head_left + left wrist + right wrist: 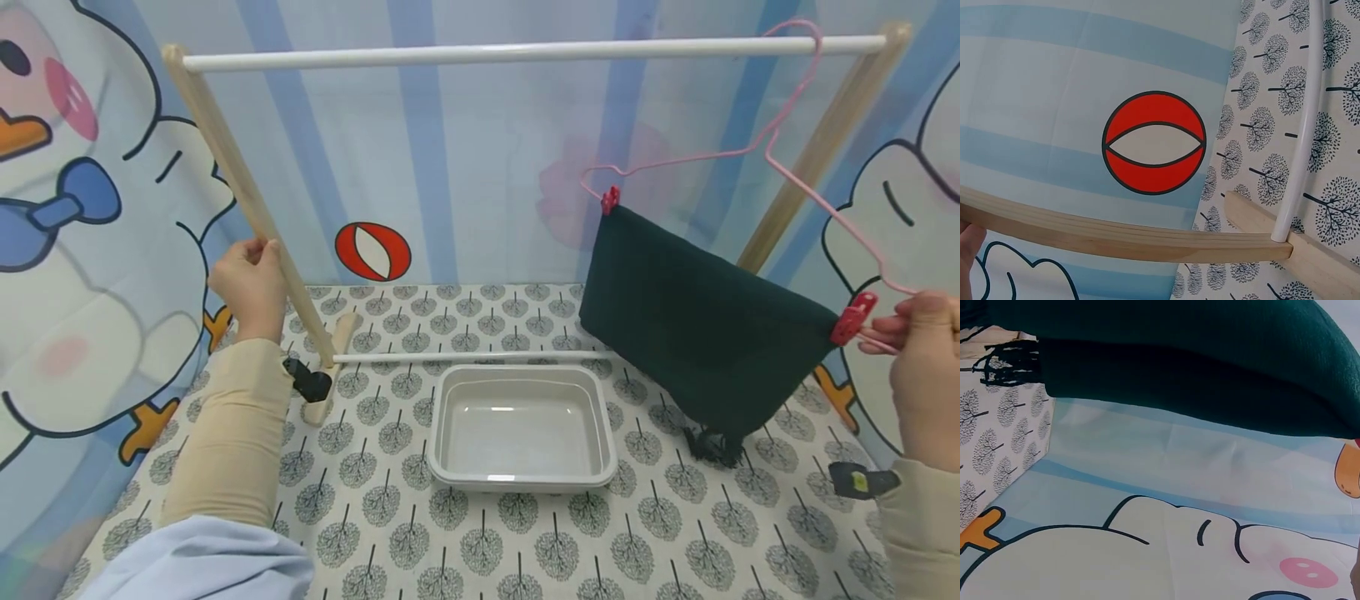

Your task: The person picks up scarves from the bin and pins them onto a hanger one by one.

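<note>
A pink clothes hanger (797, 171) hangs by its hook over the rack's white top bar (480, 55). My right hand (930, 367) grips its lower right corner. A dark green fringed scarf (697, 308) is draped over the hanger, tilted down to the right. One red clip (611, 200) sits at its left end; another red clip (855, 319) is at its right end, beside my fingers. In the right wrist view the scarf (1197, 381) fills the top. My left hand (251, 287) holds the wooden left post (243, 187) with curled fingers, seen at the left edge of the left wrist view.
A pale grey plastic basin (522, 483) stands on the tree-print cloth (480, 542) under the rack. A white lower bar (480, 357) runs behind it. The right wooden post (817, 158) stands behind the hanger. Printed curtains (487, 167) surround the table.
</note>
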A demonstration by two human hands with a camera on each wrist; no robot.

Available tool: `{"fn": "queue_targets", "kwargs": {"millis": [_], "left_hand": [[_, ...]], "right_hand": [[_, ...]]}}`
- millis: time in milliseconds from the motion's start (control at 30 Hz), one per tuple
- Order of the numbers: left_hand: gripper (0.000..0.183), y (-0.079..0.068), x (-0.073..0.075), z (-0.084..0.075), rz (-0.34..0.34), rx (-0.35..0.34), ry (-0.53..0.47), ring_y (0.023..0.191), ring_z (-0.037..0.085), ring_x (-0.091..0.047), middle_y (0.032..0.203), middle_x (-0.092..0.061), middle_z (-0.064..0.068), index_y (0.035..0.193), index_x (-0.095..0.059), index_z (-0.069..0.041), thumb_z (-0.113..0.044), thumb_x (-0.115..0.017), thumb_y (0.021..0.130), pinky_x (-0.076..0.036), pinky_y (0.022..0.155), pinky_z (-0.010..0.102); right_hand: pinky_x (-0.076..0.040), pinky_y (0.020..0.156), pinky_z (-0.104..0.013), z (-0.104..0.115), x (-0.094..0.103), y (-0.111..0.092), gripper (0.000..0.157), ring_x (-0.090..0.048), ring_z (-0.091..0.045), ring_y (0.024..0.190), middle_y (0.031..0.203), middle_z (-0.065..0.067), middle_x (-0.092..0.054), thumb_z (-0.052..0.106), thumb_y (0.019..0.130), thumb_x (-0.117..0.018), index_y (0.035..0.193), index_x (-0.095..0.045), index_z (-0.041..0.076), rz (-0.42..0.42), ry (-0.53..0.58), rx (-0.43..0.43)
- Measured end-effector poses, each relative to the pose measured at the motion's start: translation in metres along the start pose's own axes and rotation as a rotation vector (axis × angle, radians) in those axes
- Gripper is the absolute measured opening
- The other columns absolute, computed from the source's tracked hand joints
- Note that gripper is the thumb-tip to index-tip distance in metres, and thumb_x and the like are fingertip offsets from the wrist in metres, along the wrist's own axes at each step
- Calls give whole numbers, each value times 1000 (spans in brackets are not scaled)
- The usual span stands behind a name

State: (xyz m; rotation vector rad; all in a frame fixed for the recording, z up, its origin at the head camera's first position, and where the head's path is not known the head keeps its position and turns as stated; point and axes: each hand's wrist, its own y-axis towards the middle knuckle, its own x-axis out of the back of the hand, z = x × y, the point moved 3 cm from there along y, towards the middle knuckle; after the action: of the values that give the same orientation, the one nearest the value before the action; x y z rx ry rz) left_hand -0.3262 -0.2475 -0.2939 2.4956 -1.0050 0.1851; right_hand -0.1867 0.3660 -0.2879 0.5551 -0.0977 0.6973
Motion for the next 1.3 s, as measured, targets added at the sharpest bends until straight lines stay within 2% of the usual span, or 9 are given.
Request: {"fn": "queue_targets", "kwargs": {"millis": [200, 367, 500, 633, 733, 1067, 1300], "left_hand": [[36, 1, -1, 1, 0, 14, 3, 101, 18, -64, 114, -65, 9, 119, -63, -11, -34, -52, 93, -53, 85, 26], [36, 2, -1, 0, -10, 9, 15, 101, 18, -64, 114, -65, 10, 119, -63, -11, -34, -52, 93, -53, 85, 26], [36, 1, -1, 0, -15, 9, 21, 102, 17, -64, 115, -65, 9, 119, -63, -11, -33, -52, 93, -53, 85, 26], [35, -1, -1, -1, -17, 8, 19, 103, 17, -63, 115, -65, 9, 119, -63, -11, -33, -52, 94, -53, 86, 26], [35, -1, -1, 0, -20, -4, 18, 103, 17, -63, 115, -65, 9, 119, -63, -10, -32, -52, 94, -53, 86, 25], [35, -1, -1, 3, -28, -1, 20, 102, 17, -64, 114, -65, 9, 118, -63, -9, -32, -52, 94, -53, 84, 24], [36, -2, 0, 2, -28, 15, 22, 102, 17, -64, 115, -65, 9, 119, -63, -10, -33, -52, 94, -53, 85, 25]], "right_hand": [[-43, 59, 1, -3, -2, -7, 21, -53, 14, 59, 72, 18, -52, 33, 99, -38, 83, -51, 29, 19, -33, 9], [-42, 59, 2, -7, -4, -9, 22, -53, 15, 61, 73, 18, -51, 34, 99, -36, 83, -50, 31, 48, -80, -4], [-43, 60, 2, -10, -7, -10, 22, -53, 15, 61, 73, 19, -51, 32, 100, -37, 81, -49, 32, 55, -24, 26], [-44, 61, 0, -13, -10, -12, 22, -55, 14, 61, 72, 20, -54, 27, 99, -42, 80, -52, 32, 34, 76, 80], [-44, 60, 0, -14, -12, -13, 21, -55, 13, 62, 72, 22, -54, 26, 98, -45, 79, -53, 33, 16, 99, 99], [-43, 62, 1, -14, -13, -11, 20, -54, 13, 63, 72, 25, -54, 29, 98, -45, 80, -52, 34, 1, 72, 110], [-44, 67, -1, -13, -15, -11, 22, -52, 14, 67, 72, 28, -51, 30, 98, -44, 78, -48, 38, -48, 21, 120]]}}
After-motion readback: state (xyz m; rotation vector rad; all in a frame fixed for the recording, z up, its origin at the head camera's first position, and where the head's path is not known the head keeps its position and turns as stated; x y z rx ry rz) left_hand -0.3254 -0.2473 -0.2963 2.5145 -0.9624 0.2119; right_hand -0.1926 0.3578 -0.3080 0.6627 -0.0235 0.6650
